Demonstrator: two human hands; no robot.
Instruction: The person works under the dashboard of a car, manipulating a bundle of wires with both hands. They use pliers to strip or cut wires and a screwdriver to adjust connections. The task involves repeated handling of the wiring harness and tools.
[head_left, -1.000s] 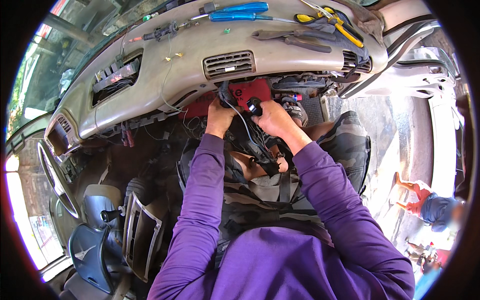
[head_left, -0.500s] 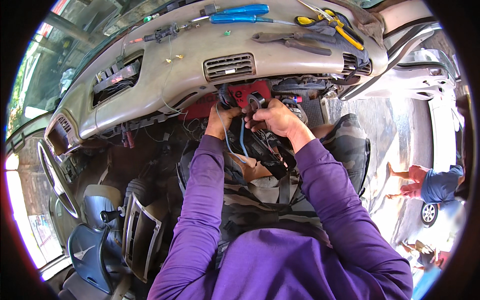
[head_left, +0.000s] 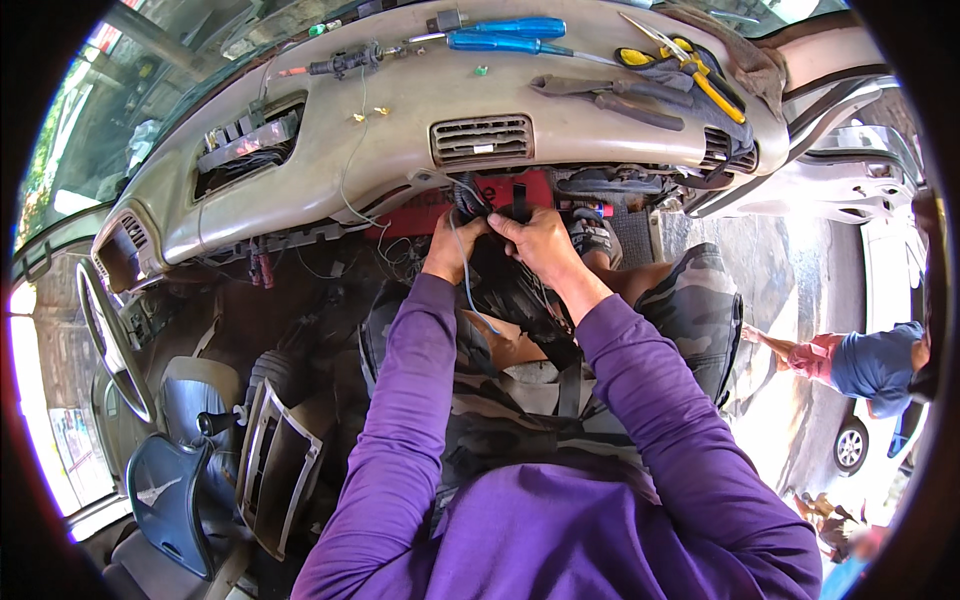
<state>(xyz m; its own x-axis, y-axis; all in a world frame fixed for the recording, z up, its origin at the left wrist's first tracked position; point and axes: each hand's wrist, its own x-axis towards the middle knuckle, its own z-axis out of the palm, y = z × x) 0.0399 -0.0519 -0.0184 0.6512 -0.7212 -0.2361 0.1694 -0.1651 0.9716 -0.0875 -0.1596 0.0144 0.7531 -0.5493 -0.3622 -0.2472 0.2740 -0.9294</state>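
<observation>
Car interior w/ dusty beige plastic dashboard [head_left: 400, 120] filling the top. Both hands are working just under its centre vent: left hand [head_left: 452, 250] is clenching its grip on a bundle of black and blue wires [head_left: 470, 215], right hand [head_left: 535, 240] is pinching it from the right. Bundle's long axis is running roughly vertical, pointing up into the dash. Red rectangular panel [head_left: 430, 215] is sitting behind it. Blue-handled screwdrivers [head_left: 510, 35] are lying on top.

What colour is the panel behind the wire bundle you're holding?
Red panel, seen in the head view, behind the dark wire bundle under the dashboard.
</observation>
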